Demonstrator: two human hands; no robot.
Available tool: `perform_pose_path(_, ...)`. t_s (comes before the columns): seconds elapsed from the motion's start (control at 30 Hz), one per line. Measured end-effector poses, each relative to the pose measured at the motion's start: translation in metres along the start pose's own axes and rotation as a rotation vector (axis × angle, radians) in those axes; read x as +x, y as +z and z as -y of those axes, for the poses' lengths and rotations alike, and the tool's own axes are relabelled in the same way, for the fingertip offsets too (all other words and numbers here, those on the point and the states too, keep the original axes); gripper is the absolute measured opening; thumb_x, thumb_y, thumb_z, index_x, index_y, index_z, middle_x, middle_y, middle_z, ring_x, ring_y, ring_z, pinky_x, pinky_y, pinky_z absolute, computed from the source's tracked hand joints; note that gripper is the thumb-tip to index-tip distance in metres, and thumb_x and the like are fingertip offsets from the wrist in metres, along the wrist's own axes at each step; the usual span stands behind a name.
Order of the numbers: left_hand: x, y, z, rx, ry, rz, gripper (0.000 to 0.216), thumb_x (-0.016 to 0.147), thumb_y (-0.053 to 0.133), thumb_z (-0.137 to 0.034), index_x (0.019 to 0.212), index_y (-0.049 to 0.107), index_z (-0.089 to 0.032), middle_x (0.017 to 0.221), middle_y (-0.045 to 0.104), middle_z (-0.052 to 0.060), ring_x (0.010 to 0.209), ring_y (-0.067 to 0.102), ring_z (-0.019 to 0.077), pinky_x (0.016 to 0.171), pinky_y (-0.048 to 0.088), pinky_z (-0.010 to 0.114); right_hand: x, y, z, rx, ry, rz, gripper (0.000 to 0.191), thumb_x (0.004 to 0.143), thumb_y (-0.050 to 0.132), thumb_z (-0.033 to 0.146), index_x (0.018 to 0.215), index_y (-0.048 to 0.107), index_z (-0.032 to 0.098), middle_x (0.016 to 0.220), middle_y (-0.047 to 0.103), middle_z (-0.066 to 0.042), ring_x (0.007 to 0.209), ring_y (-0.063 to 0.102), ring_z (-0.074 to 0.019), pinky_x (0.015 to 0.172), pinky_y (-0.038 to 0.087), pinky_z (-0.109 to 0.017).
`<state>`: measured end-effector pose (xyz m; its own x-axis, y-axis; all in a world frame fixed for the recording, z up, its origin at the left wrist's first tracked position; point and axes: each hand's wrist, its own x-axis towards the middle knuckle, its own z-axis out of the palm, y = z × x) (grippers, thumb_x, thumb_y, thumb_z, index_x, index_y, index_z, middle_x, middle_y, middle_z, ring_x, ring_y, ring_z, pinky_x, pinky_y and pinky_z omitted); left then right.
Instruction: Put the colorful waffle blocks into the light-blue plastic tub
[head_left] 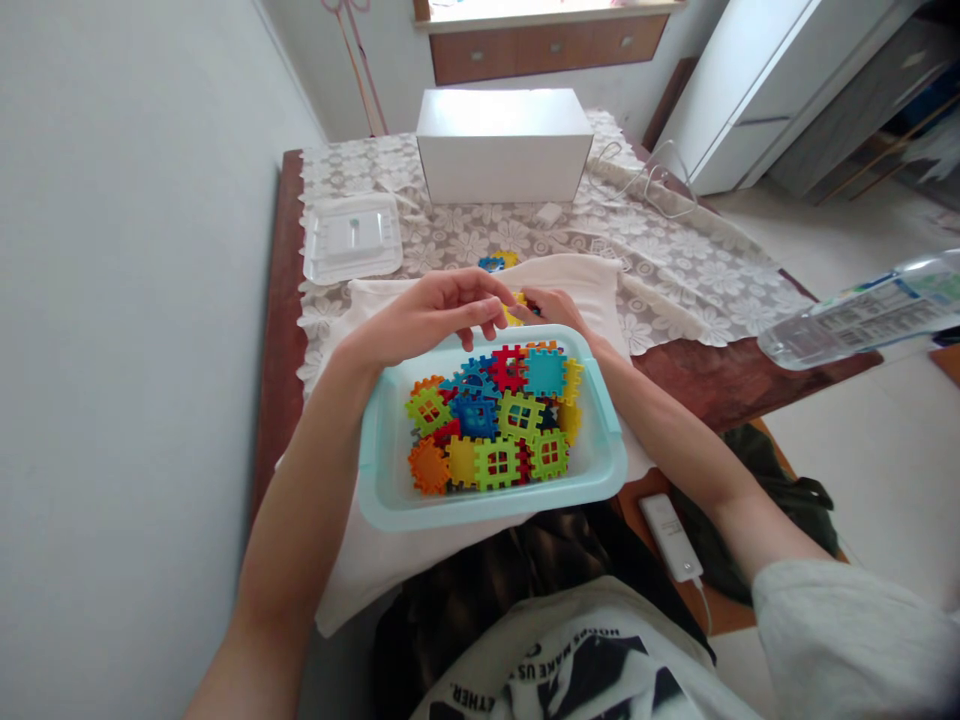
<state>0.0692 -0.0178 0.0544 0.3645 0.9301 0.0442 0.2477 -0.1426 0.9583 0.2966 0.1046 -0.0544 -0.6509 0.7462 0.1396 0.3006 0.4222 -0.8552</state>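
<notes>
Head view: my left hand (435, 315) and right hand (551, 308) meet just beyond the far rim of the pale blue tub (375, 470), fingers pinched together on a yellow block (515, 308) that is mostly hidden between them, over the white cloth (592, 275) near the table's near edge. The tub is heaped with coloured interlocking blocks (495, 420), a clear lid (352, 238) lies toward the table's left edge, and a white box (504, 140) stands at its far edge.

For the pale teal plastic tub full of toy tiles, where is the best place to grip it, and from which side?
Probably by the flared rim of the pale teal plastic tub at its two short ends, one hand from each side: the ends stand bare, while the colourful interlocking plastic tiles heap in its middle.
</notes>
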Motion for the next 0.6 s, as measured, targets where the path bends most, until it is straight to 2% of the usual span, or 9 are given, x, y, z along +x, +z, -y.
perform_pose_path(0.1,0.0,-0.001,0.001,0.007,0.002,0.002,0.026,0.11,0.07,-0.042,0.121,0.077,-0.019,0.101,0.082,0.008,0.085,0.077,0.0123,0.067,0.061,0.019,0.01,0.003,-0.02,-0.229,-0.026,-0.084,0.056,0.101,0.064,0.074,0.077,0.055,0.023,0.074,0.06,-0.003,0.074,0.048,-0.0191,0.071,0.035,-0.034)
perform_pose_path(0.2,0.0,-0.001,0.001,0.007,0.001,0.003,0.026,0.11,0.07,-0.042,0.121,0.077,-0.02,0.102,0.082,0.008,0.086,0.077,0.0131,0.069,0.062,0.02,0.017,0.005,-0.033,-0.301,-0.055,-0.106,0.056,0.103,0.06,0.069,0.074,0.052,0.023,0.072,0.06,-0.002,0.069,0.044,-0.0166,0.07,0.032,-0.034)
perform_pose_path(0.47,0.0,-0.001,0.001,-0.017,-0.006,0.003,0.023,0.11,0.07,-0.038,0.122,0.076,-0.019,0.104,0.082,0.008,0.087,0.077,0.0124,0.067,0.061,0.018,0.019,0.007,-0.036,-0.16,-0.105,-0.19,0.039,0.101,0.065,0.057,0.082,0.058,0.024,0.079,0.066,-0.001,0.073,0.053,-0.0188,0.074,0.039,-0.035)
perform_pose_path(0.6,0.0,-0.001,0.0,-0.019,-0.001,0.006,0.024,0.11,0.071,-0.039,0.121,0.076,-0.019,0.104,0.083,0.008,0.086,0.076,0.0123,0.068,0.061,0.018,0.02,0.009,-0.039,-0.036,-0.085,-0.209,0.035,0.099,0.069,0.06,0.095,0.063,0.026,0.085,0.067,-0.001,0.077,0.056,-0.0207,0.078,0.043,-0.036)
